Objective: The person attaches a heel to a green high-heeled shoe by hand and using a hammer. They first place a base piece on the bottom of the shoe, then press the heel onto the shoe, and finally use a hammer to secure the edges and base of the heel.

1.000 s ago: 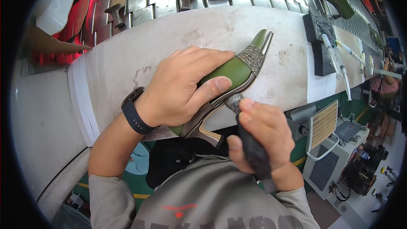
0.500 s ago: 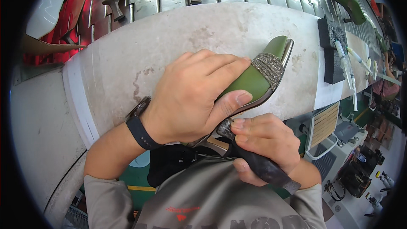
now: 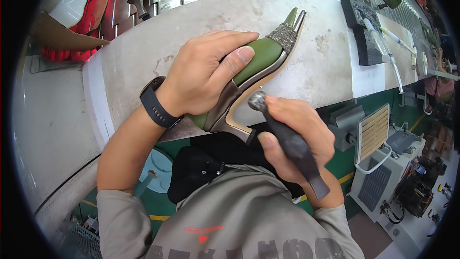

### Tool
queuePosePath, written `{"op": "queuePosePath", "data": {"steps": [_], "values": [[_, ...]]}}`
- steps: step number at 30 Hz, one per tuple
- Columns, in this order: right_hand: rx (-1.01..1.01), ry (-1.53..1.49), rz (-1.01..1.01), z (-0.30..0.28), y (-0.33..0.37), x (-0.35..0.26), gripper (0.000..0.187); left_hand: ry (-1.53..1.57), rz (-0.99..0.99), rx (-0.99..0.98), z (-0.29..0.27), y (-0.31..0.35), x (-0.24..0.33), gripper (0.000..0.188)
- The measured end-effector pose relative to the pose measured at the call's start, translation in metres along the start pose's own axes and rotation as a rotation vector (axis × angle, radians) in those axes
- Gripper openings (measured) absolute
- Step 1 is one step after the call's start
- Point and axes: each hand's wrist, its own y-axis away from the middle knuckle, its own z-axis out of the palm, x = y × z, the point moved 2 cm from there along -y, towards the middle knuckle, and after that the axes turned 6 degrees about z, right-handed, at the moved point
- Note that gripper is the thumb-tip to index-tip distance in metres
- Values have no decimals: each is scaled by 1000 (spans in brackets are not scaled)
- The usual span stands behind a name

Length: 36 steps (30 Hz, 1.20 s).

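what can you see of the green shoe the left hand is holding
The green shoe is a pointed high-heeled one with a smooth olive upper, a glittery grey band near the toe and a metallic grey sole edge and heel. It lies tilted on its side across the front edge of the pale stone bench, toe pointing up and right, heel toward the person. The left hand wraps over its middle. The right hand holds a dark-handled tool, its rounded metal head beside the sole.
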Motion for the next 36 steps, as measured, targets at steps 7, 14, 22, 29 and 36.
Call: {"op": "queuePosePath", "data": {"steps": [7,14,22,29,36], "values": [[36,57,-95,20,-7,-9,37,-51,29,16,2,-3,9,37],[-76,-225,334,-25,-35,-2,36,-131,-49,-70,-9,-17,12,66],[27,-335,442,-49,-67,17,23,-155,-198,-186,13,-46,31,91],[11,-288,438,-54,-103,33,18,-218,-128,-174,13,-47,30,91],[213,-448,586,-51,-130,64,18,-226,-149,-200,4,-49,34,90]]}}
